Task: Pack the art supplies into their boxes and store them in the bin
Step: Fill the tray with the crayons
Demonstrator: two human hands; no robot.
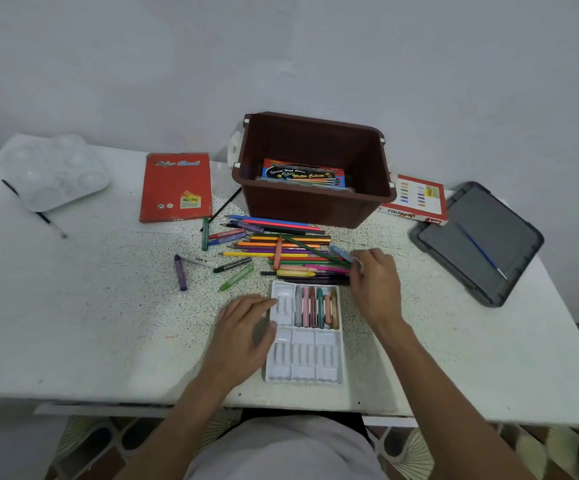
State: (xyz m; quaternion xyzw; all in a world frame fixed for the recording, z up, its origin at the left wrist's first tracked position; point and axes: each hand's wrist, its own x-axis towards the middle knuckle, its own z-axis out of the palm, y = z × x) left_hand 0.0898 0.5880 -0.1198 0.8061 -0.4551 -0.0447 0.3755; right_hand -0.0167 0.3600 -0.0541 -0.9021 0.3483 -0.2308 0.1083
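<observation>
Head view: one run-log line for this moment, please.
left hand: touches pastel tray left edge | right hand: pinches blue pastel | bin: holds watercolour box

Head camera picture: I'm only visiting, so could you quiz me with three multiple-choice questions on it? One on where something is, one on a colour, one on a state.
1. Where is the water colour box?
A. On the floor
B. On a shelf
C. In the brown bin

2. What colour is the colour pencil box?
A. Green
B. Red
C. Blue

3. How does the brown bin stand?
A. Upright and open, its grey lid lying on the table to the right of it
B. Upright with the lid shut on it
C. Tipped on its side

Answers:
1 C: the box lies flat on the bin's floor, seen through the open top.
2 B: its whole top face is red, apart from a small yellow label.
3 A: the bin's inside is in full view, and the lid rests flat apart from it.
</observation>
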